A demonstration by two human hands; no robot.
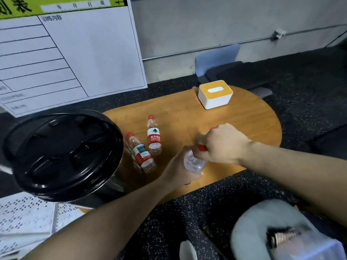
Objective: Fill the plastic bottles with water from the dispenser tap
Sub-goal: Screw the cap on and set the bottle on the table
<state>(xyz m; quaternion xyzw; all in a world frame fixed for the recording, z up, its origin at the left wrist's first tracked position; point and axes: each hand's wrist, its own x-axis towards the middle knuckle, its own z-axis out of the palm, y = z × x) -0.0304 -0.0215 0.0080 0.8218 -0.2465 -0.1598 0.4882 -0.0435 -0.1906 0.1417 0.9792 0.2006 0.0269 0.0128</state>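
Dispenser risk: the black-lidded dispenser [62, 156] stands at the left edge of the worktop [234, 119]; its tap is out of sight, so a bottle brought under it could be misjudged and water would spill onto the wood or the floor.
Standing bottles risk: two capped bottles [143, 154] [154, 136] stand just beside the dispenser, the nearer one tilted; I judge a passing forearm could knock them over, as empty plastic is light.
Left hand: the left hand [178, 171] is wrapped round the lower body of the held bottle [193, 163], above the near edge of the worktop.
Held bottle risk: thin clear plastic gives under a squeeze; a hard grip while the cap turns could crumple it or let it slip.
Held bottle look: clear, ribbed, seemingly empty, red label partly hidden, motion-blurred.
Right hand: the right hand [223, 145] is curled over the red cap [201, 147], fingers closed round it; a loosened cap could drop and roll away.
Tissue box: a white and yellow box [215, 94] sits well apart at the far end.
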